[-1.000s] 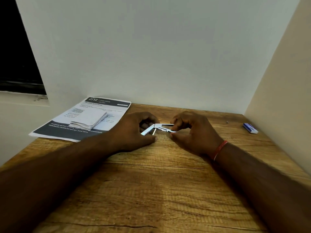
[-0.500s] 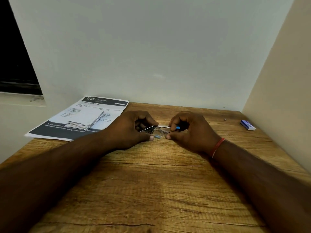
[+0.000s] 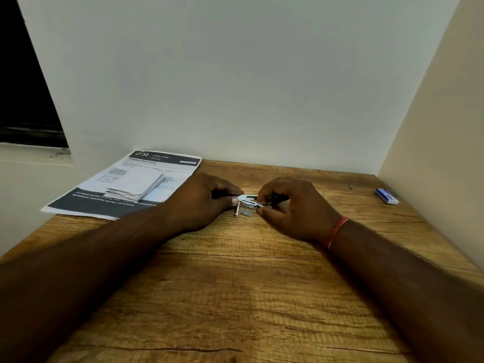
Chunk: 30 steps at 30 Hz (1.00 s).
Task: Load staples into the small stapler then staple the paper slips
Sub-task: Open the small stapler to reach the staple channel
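Note:
A small silver stapler (image 3: pixel 248 200) lies between my two hands near the back middle of the wooden table (image 3: pixel 235 297). My left hand (image 3: pixel 201 203) grips its left end with thumb and fingers. My right hand (image 3: pixel 290 208) pinches its right end; most of that end is hidden by my fingers. A thin metal piece (image 3: pixel 237 211) hangs down from the stapler toward the table. A stack of white paper slips (image 3: pixel 136 187) rests on a printed sheet (image 3: pixel 125 184) at the back left, apart from both hands.
A small blue and white staple box (image 3: pixel 387 196) lies at the back right by the beige side wall. A white wall closes the back of the table. A dark window opening is at the far left.
The stapler, spread wide open a second ago, was folded down between my hands and now shows its silver top again. Both hands stayed in place on it.

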Each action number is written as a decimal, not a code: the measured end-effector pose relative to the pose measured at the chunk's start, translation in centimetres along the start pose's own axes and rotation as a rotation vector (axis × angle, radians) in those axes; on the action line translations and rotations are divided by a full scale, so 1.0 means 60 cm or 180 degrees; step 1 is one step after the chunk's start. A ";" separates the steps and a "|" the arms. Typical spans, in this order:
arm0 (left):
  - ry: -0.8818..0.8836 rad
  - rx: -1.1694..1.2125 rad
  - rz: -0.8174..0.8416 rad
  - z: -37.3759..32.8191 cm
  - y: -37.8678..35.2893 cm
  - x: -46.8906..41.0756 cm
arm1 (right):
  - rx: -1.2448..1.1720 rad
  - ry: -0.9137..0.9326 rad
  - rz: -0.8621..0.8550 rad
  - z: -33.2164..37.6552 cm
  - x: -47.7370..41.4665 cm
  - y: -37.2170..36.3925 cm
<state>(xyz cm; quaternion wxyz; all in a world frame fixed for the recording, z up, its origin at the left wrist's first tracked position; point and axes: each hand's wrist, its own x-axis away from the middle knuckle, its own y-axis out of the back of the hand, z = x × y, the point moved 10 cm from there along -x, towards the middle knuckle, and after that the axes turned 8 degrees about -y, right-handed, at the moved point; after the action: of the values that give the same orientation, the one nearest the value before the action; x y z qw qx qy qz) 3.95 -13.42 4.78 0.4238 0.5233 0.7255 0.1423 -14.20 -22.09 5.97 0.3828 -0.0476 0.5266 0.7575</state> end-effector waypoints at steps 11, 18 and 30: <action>-0.0015 -0.0085 0.0062 0.010 -0.010 -0.007 | 0.0080 -0.0110 -0.0077 0.001 0.003 0.004; 0.0127 -0.0092 0.0183 0.028 -0.020 -0.014 | -0.0010 -0.0438 -0.0004 -0.026 0.002 -0.002; -0.0005 -0.0267 0.0229 0.016 -0.021 -0.013 | 0.0086 -0.0822 0.0049 -0.030 0.002 0.003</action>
<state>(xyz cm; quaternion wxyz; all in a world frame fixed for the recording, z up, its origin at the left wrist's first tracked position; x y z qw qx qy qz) 3.93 -14.88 3.77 0.4405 0.5309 0.6993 0.1874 -14.98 -23.58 5.24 0.4422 0.0595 0.4835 0.7531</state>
